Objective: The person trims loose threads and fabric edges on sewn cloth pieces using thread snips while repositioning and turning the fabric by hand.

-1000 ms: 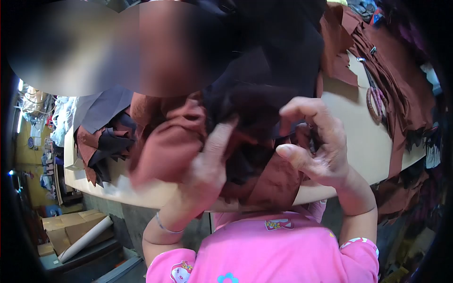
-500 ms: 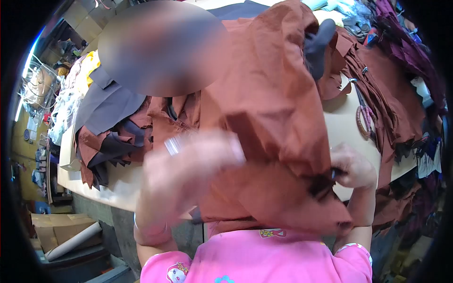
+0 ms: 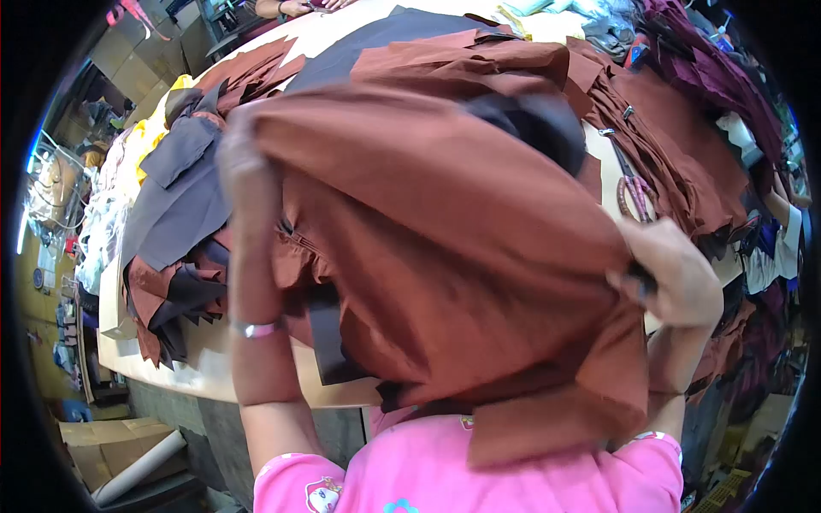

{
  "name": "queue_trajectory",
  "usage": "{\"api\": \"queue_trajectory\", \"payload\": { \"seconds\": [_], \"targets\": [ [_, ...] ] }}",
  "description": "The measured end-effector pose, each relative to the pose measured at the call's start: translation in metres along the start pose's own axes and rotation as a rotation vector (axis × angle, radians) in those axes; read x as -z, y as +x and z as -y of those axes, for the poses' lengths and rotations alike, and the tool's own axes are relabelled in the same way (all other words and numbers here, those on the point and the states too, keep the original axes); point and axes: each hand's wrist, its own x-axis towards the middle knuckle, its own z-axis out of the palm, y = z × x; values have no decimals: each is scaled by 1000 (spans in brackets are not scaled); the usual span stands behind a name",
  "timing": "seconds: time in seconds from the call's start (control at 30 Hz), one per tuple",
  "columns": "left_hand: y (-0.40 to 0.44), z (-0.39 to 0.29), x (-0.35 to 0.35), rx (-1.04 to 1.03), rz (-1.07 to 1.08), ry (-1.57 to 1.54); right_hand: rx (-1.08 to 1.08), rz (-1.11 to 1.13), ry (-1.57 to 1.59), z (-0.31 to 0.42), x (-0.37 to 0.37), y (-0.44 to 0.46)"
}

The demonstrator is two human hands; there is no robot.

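A large rust-brown garment point(image 3: 462, 231) is stretched between my two hands, above the table and partly over my pink shirt. My left hand point(image 3: 246, 145), blurred by motion, is closed on its upper left edge. At its right edge my right hand point(image 3: 671, 269) grips the cloth, with a dark bit of fabric at the fingers. A blurred dark piece point(image 3: 534, 128) shows behind the garment's upper edge. Under the garment lie more brown cloth and a dark panel point(image 3: 329, 333).
Dark and brown cut pieces point(image 3: 184, 192) are heaped at the left of the table point(image 3: 205, 368). Scissors point(image 3: 634, 192) lie on the right beside a brown garment pile point(image 3: 684, 145). A co-worker's hands point(image 3: 299, 7) show at the top. Cardboard point(image 3: 120, 445) stands low at left.
My left hand has moved up and left and now holds the garment's edge. The brown garment has been spread wide between both hands. My right hand has moved slightly right.
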Motion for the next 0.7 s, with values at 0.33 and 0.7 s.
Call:
{"api": "queue_trajectory", "payload": {
  "seconds": [0.33, 0.7],
  "targets": [
    [-40, -124, 113, -442, 73, -110, 311, 683, 190, 31, -45, 56],
    [-21, -2, -24, -451, 1069, 359, 557, 723, 206, 46, -38, 35]
  ]
}}
